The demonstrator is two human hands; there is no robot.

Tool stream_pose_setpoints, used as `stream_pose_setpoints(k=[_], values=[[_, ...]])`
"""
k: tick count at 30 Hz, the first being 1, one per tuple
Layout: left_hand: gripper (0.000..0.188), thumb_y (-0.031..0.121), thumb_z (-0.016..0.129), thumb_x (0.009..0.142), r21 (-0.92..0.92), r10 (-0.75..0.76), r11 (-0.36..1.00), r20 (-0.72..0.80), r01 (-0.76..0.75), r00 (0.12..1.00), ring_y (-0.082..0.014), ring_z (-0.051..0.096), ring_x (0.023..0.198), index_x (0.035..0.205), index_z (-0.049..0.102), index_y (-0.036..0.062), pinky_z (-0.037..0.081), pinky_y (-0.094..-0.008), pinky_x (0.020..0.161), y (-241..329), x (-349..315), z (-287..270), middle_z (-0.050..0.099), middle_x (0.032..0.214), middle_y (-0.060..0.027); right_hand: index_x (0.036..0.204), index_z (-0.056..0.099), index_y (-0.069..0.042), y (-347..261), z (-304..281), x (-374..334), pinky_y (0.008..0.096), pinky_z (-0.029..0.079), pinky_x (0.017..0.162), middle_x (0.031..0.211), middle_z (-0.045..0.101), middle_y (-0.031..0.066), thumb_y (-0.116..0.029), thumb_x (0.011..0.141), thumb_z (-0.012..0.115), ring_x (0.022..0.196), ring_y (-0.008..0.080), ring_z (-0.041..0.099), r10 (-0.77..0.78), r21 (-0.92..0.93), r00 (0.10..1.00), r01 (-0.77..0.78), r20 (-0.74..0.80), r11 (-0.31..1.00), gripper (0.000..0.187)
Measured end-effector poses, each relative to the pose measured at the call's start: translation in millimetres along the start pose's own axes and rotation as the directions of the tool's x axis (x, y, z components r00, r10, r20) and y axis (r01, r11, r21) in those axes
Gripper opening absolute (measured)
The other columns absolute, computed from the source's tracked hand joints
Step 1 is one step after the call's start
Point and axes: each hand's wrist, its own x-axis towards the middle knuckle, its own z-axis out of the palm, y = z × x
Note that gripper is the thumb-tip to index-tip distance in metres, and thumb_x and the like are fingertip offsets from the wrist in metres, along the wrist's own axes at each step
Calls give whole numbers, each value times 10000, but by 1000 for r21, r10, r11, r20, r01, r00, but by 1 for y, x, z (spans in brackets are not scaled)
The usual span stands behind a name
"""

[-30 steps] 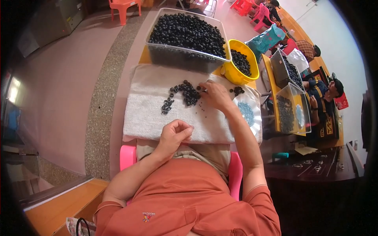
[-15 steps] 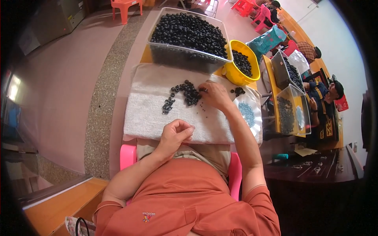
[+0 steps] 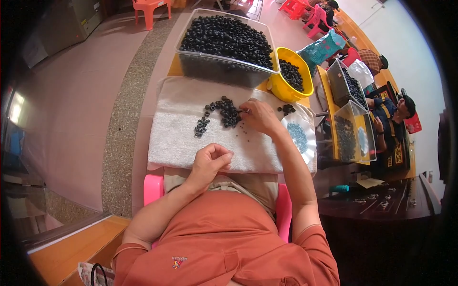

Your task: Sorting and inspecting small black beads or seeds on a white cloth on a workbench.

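A loose pile of small black ring-shaped parts [image 3: 229,114] lies on a white towel [image 3: 174,148]. My right hand [image 3: 259,117] reaches to the pile's right edge, its thumb and finger pinched on what looks like one small black part. Nearer to me, my left hand [image 3: 211,163] rests above the towel's front, fingers curled and thumb pressed to the forefinger; whatever it holds is hidden. A small cluster of parts with paler bits [image 3: 201,127] sits left of the pile. Tiny dark bits [image 3: 244,132] are scattered below my right fingertips.
Behind the towel stands a large clear bin [image 3: 226,71] full of black parts, beside a yellow tub [image 3: 287,88]. A white scalloped plate [image 3: 310,153] with pale blue bits lies to the right, near a few black parts [image 3: 287,110]. A co-worker [image 3: 398,112] sits further right.
The whole view has shifted slightly. My right hand stays at the edge of the pile with only a slight finger movement, and my left hand keeps its curled pose.
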Motion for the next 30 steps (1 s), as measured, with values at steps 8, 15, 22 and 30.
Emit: stream_pose_setpoints(k=[8,15,22,30], values=[[110,91,653,912,-13,9,1000,6,-9,1000,-91,614,791,988,603,28,552,-244,718,-3,1,-2,663,979,-69,916,710,-26,-12,8,-5,386,515,757,925,671,122,-124,810,680,855,324,654,-105,81,985,117,-134,990,147],[129,121,673,907,-16,14,1000,-9,-15,1000,-88,601,747,966,602,31,531,-236,690,-2,0,-1,636,871,-33,913,720,-43,-19,12,-16,387,524,751,925,674,117,-113,810,666,829,321,660,-122,-16,990,121,-67,993,136],[118,116,667,911,-25,14,1000,0,-14,1000,-85,612,755,968,607,31,549,-237,703,0,0,-1,641,872,-36,926,718,-46,-32,9,-21,399,512,783,947,667,111,-121,825,641,876,318,650,-67,-32,997,66,-44,997,147],[114,111,667,912,-21,15,1000,2,-15,1000,-88,612,732,961,602,32,545,-233,694,-2,0,-1,638,853,-39,970,709,-55,-42,10,-26,403,503,803,1013,653,109,-134,831,632,920,314,641,-11,-61,1000,11,1,998,177]])
